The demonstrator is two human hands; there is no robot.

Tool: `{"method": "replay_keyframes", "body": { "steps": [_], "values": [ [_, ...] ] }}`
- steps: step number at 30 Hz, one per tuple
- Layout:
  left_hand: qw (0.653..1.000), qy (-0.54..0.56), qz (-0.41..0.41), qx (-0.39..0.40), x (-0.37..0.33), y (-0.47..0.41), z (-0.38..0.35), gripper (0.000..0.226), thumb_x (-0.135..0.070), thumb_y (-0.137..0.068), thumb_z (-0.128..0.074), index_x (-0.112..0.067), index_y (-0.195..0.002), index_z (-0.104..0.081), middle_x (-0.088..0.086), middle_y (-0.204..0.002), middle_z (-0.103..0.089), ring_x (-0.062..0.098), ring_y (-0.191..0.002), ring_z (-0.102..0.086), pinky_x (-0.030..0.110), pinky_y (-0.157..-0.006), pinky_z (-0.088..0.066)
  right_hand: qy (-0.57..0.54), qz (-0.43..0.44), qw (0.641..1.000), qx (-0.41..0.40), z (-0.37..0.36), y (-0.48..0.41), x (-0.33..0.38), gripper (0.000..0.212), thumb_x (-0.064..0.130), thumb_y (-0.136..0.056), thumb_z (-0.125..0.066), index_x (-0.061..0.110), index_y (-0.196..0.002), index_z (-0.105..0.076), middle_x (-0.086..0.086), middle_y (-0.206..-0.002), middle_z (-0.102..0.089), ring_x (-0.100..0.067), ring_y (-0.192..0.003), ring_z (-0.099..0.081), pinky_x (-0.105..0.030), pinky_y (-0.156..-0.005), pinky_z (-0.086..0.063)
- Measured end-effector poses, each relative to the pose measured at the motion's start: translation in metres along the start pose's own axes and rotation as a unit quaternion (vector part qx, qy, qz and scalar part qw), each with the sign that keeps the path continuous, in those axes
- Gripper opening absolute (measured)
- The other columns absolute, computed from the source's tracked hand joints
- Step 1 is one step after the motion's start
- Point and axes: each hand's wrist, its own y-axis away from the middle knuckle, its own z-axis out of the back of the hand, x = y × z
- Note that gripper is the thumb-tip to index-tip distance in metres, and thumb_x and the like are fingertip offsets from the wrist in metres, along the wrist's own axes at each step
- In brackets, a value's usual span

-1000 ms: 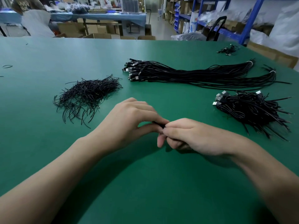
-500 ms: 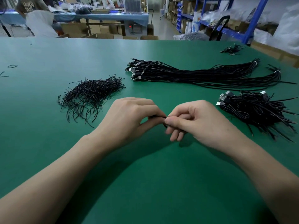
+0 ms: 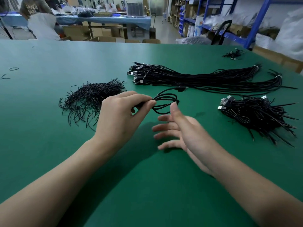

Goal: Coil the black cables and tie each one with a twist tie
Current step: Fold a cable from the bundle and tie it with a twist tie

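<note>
My left hand [image 3: 124, 112] pinches a coiled black cable [image 3: 165, 102] at its middle and holds it above the green table [image 3: 49, 145]. The loops stick out to the right, and one plug end points toward the back. My right hand [image 3: 178, 130] is just below and right of the coil, palm up, fingers spread, holding nothing. A heap of black twist ties [image 3: 91, 97] lies left of my left hand. A long bundle of uncoiled black cables [image 3: 205, 77] stretches across the back. A pile of tied coils [image 3: 257, 113] sits at the right.
A small clump of cables [image 3: 232, 54] lies at the table's far right corner. A loose tie loop [image 3: 14, 68] lies at the far left. Beyond the table are cardboard boxes, blue shelving [image 3: 205, 18] and a seated person [image 3: 41, 22].
My right hand has let go of the cable and opened, dropping down and right. My left hand has lifted the coil, so its loops show.
</note>
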Motion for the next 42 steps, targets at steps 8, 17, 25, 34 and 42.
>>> {"method": "replay_keyframes", "body": {
  "steps": [8, 17, 25, 34, 42],
  "values": [
    [0.997, 0.043, -0.029, 0.052, -0.034, 0.015, -0.017, 0.011, -0.024, -0.093, -0.072, -0.018, -0.097, -0.081, -0.006, -0.088, -0.077, 0.015, -0.077, -0.073, 0.035, -0.066, -0.058, -0.211, 0.034, 0.977, -0.019, 0.005, -0.005, 0.002, 0.07, 0.055, -0.077, -0.063, -0.001, -0.12, -0.056, -0.008, -0.099, -0.074, -0.017, -0.092, -0.071, -0.03, -0.079, -0.059],
    [0.996, -0.042, -0.052, 0.066, -0.039, 0.02, -0.023, 0.01, -0.034, -0.089, -0.074, -0.026, -0.086, -0.08, -0.016, -0.089, -0.077, 0.011, -0.075, -0.073, 0.034, -0.058, -0.052, -0.075, 0.12, 0.987, -0.079, 0.003, -0.006, -0.005, 0.039, 0.032, -0.108, -0.04, 0.01, -0.085, -0.061, -0.005, -0.084, -0.078, -0.013, -0.079, -0.074, -0.02, -0.07, -0.056],
    [0.993, 0.097, 0.062, 0.027, -0.04, 0.014, -0.019, 0.019, -0.034, -0.097, -0.063, -0.02, -0.088, -0.073, -0.008, -0.075, -0.06, 0.013, -0.07, -0.053, 0.022, -0.065, -0.039, 0.119, 0.221, 0.954, -0.161, 0.013, -0.008, 0.0, 0.033, 0.031, -0.109, -0.04, 0.017, -0.08, -0.046, 0.005, -0.055, -0.052, -0.017, -0.046, -0.053, -0.048, -0.055, -0.056],
    [0.944, 0.271, 0.173, 0.072, -0.041, 0.015, -0.025, 0.022, -0.033, -0.089, -0.075, -0.026, -0.109, -0.079, -0.012, -0.071, -0.041, 0.002, -0.062, -0.041, 0.012, -0.059, -0.03, 0.384, 0.234, 0.889, -0.087, -0.008, 0.006, -0.005, 0.038, 0.009, -0.098, -0.042, 0.035, -0.072, -0.05, 0.028, -0.067, -0.059, 0.004, -0.062, -0.052, -0.012, -0.054, -0.039],
    [0.94, 0.289, 0.169, 0.065, -0.033, 0.016, -0.028, 0.013, -0.033, -0.095, -0.068, -0.031, -0.101, -0.079, -0.007, -0.079, -0.061, 0.004, -0.069, -0.056, 0.015, -0.063, -0.04, 0.343, 0.185, 0.92, -0.033, -0.007, 0.004, 0.002, 0.017, 0.035, -0.094, -0.042, 0.034, -0.094, -0.059, 0.017, -0.074, -0.063, -0.005, -0.064, -0.056, -0.033, -0.061, -0.045]
  ]
}}
